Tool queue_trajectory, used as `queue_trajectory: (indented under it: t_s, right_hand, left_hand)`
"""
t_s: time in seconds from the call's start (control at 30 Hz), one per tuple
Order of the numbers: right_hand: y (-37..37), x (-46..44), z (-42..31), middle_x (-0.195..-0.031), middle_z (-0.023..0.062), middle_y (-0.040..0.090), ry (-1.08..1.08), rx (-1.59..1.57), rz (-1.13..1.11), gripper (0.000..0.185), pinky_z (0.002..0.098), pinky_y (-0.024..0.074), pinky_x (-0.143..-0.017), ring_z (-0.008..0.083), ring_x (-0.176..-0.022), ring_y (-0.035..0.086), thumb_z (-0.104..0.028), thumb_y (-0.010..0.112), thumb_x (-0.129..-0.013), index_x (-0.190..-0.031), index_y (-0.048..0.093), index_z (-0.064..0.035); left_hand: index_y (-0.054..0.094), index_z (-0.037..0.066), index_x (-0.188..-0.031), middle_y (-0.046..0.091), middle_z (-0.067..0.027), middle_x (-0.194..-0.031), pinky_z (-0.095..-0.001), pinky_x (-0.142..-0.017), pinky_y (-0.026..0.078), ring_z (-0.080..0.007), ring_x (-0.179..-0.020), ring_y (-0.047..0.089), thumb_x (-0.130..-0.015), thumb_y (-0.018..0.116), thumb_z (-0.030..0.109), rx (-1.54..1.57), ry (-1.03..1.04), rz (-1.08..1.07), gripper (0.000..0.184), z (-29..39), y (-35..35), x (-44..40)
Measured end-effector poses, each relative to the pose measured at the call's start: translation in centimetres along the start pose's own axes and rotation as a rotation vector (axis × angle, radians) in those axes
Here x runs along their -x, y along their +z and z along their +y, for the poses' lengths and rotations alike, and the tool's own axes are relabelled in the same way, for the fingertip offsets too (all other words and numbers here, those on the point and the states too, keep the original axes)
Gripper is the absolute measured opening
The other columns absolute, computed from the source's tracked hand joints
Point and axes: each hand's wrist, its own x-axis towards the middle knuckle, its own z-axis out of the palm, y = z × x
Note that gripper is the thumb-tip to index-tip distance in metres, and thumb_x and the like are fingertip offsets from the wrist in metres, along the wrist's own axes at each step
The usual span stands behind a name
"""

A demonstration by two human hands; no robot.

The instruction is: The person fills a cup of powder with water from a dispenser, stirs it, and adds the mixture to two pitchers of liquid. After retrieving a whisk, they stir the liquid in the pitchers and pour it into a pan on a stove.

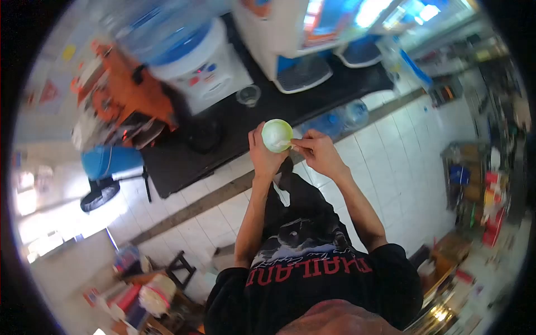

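Note:
My left hand (264, 155) is wrapped round a pale green cup (276, 126), held up in front of the dark counter's edge. The cup's mouth faces the camera and its inside looks white. At the cup's right rim, my right hand (321, 154) pinches what looks like a small white spoon (283, 143). The spoon's far end lies inside the cup. Blur hides what the cup contains.
The black counter (234, 131) carries a white water dispenser (209, 75), a clear glass (248, 96), an orange bag (131, 92) and drink machines with a drip tray (304, 75). Large water bottles (355, 113) stand beyond its edge. A blue stool (111, 162) is at left.

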Motion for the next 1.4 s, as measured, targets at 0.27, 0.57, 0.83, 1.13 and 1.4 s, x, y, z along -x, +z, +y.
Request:
queue_trajectory:
  t_s: [0.27,0.57,0.83,1.13,1.4]
  right_hand:
    - [-14.8,12.9,9.8,-0.076,0.0124,0.065,0.311,0.011,0.428,0.019,0.0314,0.0462,-0.056,0.0208,-0.062,0.06,0.001,0.07,-0.08,-0.097,0.075,-0.004]
    - [-35.6,28.4,25.7,-0.077,0.0174,0.068,0.621,-0.024,0.864,0.018,0.0369,0.0499,-0.062,0.0314,-0.067,0.064,0.002,0.066,-0.077,-0.092,0.075,-0.0032]
    - [-53.2,37.2,39.0,-0.076,0.0138,0.069,0.738,0.095,1.089,0.013,0.0322,0.0484,-0.058,0.0214,-0.062,0.063,0.001,0.07,-0.08,-0.092,0.075,-0.002]
    - [-77.4,38.1,58.8,-0.077,0.014,0.069,0.804,0.12,1.167,0.012,0.0322,0.0461,-0.056,0.0202,-0.059,0.06,-0.003,0.07,-0.082,-0.092,0.075,-0.002]
    - [-100.2,38.9,73.0,-0.076,0.0154,0.069,0.908,0.076,1.236,0.02,0.0327,0.0489,-0.059,0.0241,-0.061,0.063,0.004,0.063,-0.074,-0.089,0.075,-0.0015]
  left_hand:
    - [0.047,0.0,-0.128,0.054,-0.0191,-0.115,-0.0441,-0.092,0.048,-0.0381,-0.109,0.054,-0.054,0.088,0.01,0.091,0.184,-0.366,0.086,13.8,16.1,4.1]
    - [0.048,0.001,-0.127,0.055,-0.0194,-0.112,-0.0452,-0.089,0.048,-0.0389,-0.107,0.055,-0.055,0.088,0.013,0.271,0.44,-0.678,0.083,31.9,43.7,12.7]
    - [0.048,0.001,-0.127,0.053,-0.0191,-0.113,-0.0447,-0.086,0.05,-0.038,-0.102,0.056,-0.055,0.087,0.014,0.321,0.505,-0.941,0.083,46.1,64.4,17.1]
    - [0.047,0.001,-0.128,0.053,-0.0176,-0.111,-0.0447,-0.085,0.051,-0.0365,-0.102,0.057,-0.055,0.086,0.014,0.408,0.624,-1.078,0.083,62.3,93.7,14.3]
    - [0.047,0.002,-0.127,0.054,-0.0171,-0.112,-0.0448,-0.085,0.051,-0.0369,-0.103,0.056,-0.055,0.086,0.015,0.415,0.706,-1.158,0.082,79.2,117.9,10.1]
